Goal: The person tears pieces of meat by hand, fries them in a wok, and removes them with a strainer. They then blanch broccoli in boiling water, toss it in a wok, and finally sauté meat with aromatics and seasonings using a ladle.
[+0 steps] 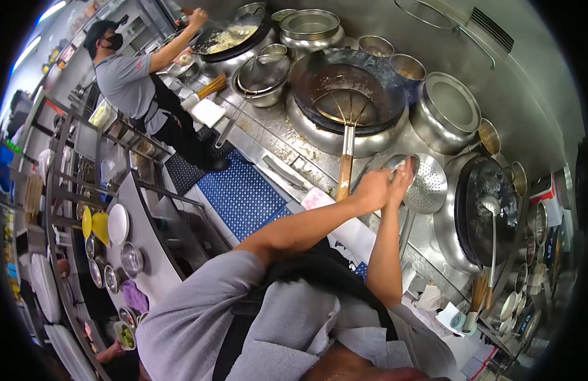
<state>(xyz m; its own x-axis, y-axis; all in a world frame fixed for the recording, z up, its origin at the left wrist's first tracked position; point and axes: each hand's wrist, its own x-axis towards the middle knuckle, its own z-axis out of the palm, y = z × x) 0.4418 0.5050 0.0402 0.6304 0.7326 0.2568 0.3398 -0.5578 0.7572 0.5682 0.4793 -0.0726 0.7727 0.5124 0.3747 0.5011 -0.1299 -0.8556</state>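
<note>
My left hand [373, 190] and my right hand [400, 181] meet over the steel stove top, their fingers closed and pressed together. A bit of white shows at the fingertips; what it is I cannot make out. Just behind them sits a small rounded metal piece [395, 162], partly hidden. A perforated skimmer [428, 185] lies right beside my right hand. To the left, a wire strainer [346, 143] with a wooden handle rests across a large dark wok [310, 73]. Its handle end lies near my left hand.
A second wok [475, 235] stands at right with a ladle [491, 204] in it. Steel pots [446, 105] line the back. A co-worker [125, 79] works at a far-left wok [233, 41]. Blue matting [236, 190] covers the floor; a counter [151, 247] holds bowls.
</note>
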